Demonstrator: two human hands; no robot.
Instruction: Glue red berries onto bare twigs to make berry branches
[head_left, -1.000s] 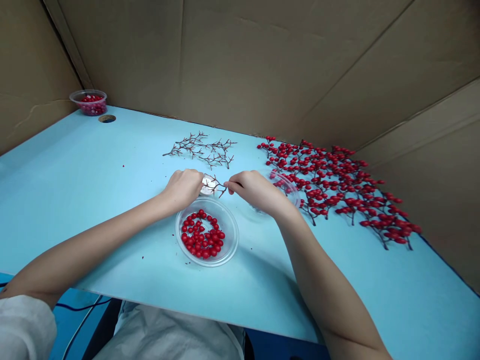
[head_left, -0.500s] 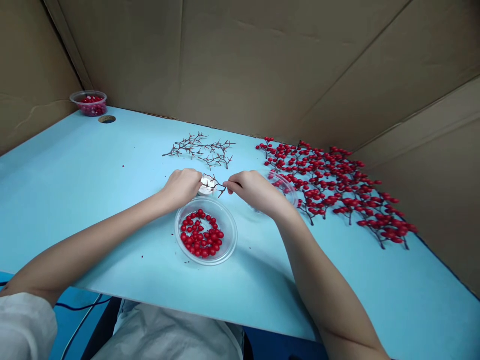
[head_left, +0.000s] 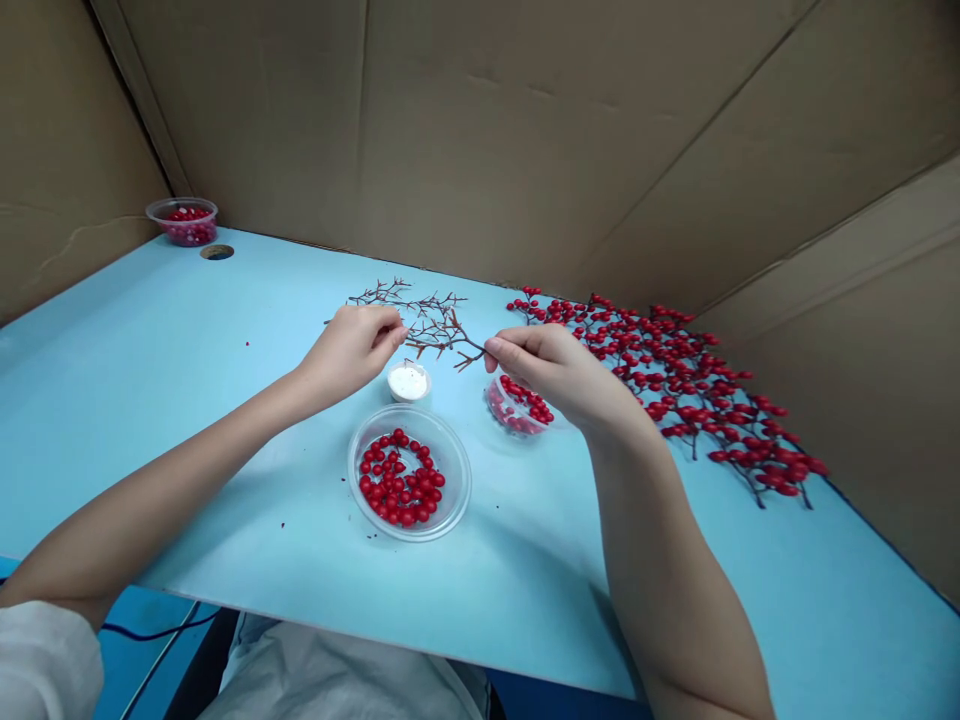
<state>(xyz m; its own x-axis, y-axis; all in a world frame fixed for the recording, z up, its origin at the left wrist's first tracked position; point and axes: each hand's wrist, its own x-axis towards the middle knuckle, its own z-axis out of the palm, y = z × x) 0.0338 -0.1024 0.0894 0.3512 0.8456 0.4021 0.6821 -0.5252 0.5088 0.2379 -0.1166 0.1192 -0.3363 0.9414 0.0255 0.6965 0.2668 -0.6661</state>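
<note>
My right hand [head_left: 551, 365] pinches the stem end of a bare brown artificial twig [head_left: 459, 335] and holds it in the air above the table. My left hand [head_left: 360, 340] is closed, thumb and fingertips together at the twig's left tips. Whether it grips a tip or something small, I cannot make out. Below the hands stands a small white cup [head_left: 409, 382] with white contents. Nearer to me is a clear round bowl [head_left: 463, 490] with loose red berries [head_left: 401, 490]. Under my right hand a second clear tub [head_left: 517, 405] of red berries is partly covered.
More bare twigs [head_left: 386, 290] lie behind my left hand. Many berry-covered branches [head_left: 675, 370] spread over the right side of the table [head_left: 225, 420]. A third berry tub [head_left: 184, 222] stands in the far left corner beside a round hole [head_left: 217, 252]. Cardboard walls [head_left: 480, 130] enclose the table.
Both hands have moved up from the white cup, which now shows fully. My right hand has shifted right with the twig, and the tub under it has come into clearer view.
</note>
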